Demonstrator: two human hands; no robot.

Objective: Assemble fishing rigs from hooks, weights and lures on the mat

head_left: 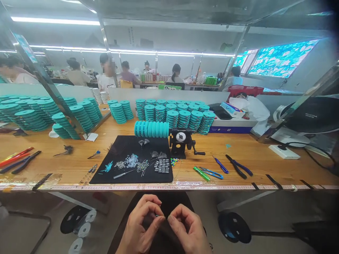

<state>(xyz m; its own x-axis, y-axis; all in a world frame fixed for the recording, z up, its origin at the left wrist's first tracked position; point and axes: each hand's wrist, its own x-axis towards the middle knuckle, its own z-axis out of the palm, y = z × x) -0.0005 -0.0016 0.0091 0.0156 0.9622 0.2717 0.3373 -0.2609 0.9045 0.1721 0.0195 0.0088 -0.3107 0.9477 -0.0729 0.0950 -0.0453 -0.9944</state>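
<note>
My left hand [143,224] and my right hand [187,227] are close together over my lap, just below the table edge. Thumb and index finger are pinched on each, the two pinches a short gap apart. What they grip is too fine to make out. On the table beyond lies a black mat [106,171] with small piles: turquoise pieces [107,167], clear bits [131,161], metal parts [143,166] and grey cylinders [161,165]. A thin screwdriver-like tool [123,174] rests there too. Behind stands a hand-cranked winder [181,141] carrying a row of turquoise spools [151,129].
Right of the mat lie a green tube [201,174], blue snips [212,173], a blue-handled tool [221,164] and pliers [239,166]. More pliers [22,163] are at left. Stacked turquoise spools [183,120] line the back. A fan [312,114] stands right. Several people sit beyond.
</note>
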